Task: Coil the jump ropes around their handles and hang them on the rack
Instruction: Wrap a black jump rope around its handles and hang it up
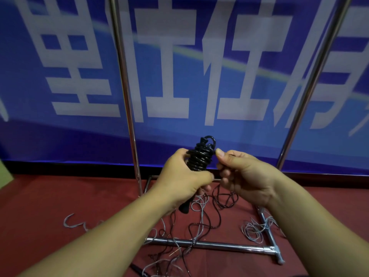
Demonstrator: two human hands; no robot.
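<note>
Fingers [201, 177] of my left hand [183, 180] clamp the black jump rope handles [184, 207] so the coil [199, 156] stays tight; my right hand [245, 176] pinches the rope to feed another turn. Loose ropes [201, 222] lie on the red floor [60, 196] across the rack [209, 244] base.

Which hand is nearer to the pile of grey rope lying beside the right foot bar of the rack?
The right hand: it is above and left of the grey rope pile. The left hand is farther left, gripping the black coiled rope.
</note>
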